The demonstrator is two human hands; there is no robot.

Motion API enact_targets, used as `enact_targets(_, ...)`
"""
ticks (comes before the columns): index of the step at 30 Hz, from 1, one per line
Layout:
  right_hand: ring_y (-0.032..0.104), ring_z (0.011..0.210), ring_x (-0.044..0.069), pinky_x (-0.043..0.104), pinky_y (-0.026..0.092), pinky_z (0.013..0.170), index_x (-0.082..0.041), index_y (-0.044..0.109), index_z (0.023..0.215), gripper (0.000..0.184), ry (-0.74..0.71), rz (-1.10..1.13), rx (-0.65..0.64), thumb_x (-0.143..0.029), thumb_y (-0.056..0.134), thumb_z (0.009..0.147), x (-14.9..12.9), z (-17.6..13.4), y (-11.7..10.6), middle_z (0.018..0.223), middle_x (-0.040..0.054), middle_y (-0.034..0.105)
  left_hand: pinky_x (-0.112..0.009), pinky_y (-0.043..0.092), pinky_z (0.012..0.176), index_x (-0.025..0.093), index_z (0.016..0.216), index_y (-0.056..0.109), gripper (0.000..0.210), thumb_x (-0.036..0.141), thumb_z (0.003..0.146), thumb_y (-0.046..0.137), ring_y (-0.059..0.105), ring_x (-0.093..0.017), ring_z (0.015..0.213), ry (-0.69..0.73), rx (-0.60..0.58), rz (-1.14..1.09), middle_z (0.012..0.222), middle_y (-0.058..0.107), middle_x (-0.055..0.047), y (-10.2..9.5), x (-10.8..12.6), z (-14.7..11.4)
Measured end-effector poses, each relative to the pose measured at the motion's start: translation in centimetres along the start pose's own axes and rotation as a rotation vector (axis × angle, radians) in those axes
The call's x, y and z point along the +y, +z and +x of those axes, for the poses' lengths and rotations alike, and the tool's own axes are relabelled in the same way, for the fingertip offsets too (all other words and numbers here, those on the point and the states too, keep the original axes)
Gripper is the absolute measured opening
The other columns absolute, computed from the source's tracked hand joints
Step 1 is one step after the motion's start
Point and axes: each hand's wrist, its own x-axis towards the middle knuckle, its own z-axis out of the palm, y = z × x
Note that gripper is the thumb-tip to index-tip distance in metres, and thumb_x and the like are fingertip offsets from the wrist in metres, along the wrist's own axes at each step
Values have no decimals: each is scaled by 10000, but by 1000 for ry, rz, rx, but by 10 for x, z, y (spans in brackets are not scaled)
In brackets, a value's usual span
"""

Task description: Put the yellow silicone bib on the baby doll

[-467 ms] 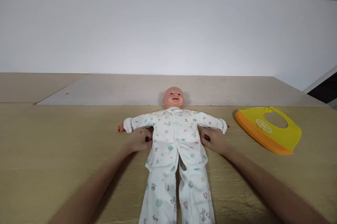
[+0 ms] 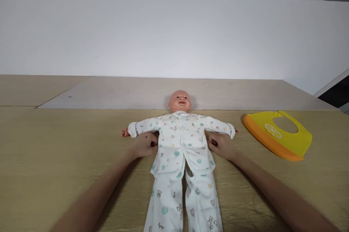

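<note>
- On the table [image 2: 54, 159], a doll [image 2: 180, 141] in printed white pyjamas lies flat on its back, its long axis running straight away from the person, head at the far end.
- At the doll's one flank, the left hand [image 2: 144, 144] presses against the jacket just under the outstretched sleeve; its fingers curl together against the cloth.
- At the other flank the right hand [image 2: 222, 144] mirrors it, equally close, fingers bent onto the hem side; whether either pinches fabric cannot be told.
- Well apart to the right lies a yellow bib [image 2: 280, 134].
</note>
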Motion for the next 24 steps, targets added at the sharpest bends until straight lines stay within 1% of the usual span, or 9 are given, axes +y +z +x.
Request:
enact_targets(4, 482, 564, 102, 219, 261, 564, -169, 457, 631, 209, 5, 0, -8, -227, 507, 826, 0, 0, 0, 601, -8, 568, -263, 271, 595, 168, 473, 440, 201, 244, 657, 465, 456, -143, 566, -48, 3, 93, 519, 538, -27, -2, 4, 0)
enact_targets(7, 484, 570, 104, 220, 267, 564, -169, 453, 628, 218, -1, 4, -10, -232, 501, 832, -1, 0, -1, 604, -5, 565, -259, 272, 588, 169, 479, 452, 202, 245, 666, 463, 460, -141, 562, -48, -5, 96, 521, 537, -24, -4, 7, 0)
enact_targets(16, 482, 562, 102, 222, 269, 563, -170, 464, 627, 222, -1, 0, -4, -238, 503, 834, -1, 0, -2, 596, -7, 561, -255, 277, 586, 168, 474, 444, 198, 235, 660, 467, 450, -135, 557, -42, 20, 119, 514, 537, -18, -2, 5, 0)
enact_targets(24, 491, 569, 110, 229, 273, 567, -172, 470, 623, 228, 7, -11, -13, -248, 494, 837, -3, 1, -3, 597, 1, 565, -261, 258, 576, 174, 459, 408, 230, 256, 665, 468, 417, -130, 531, -40, 17, 77, 486, 491, -13, -2, 5, 0)
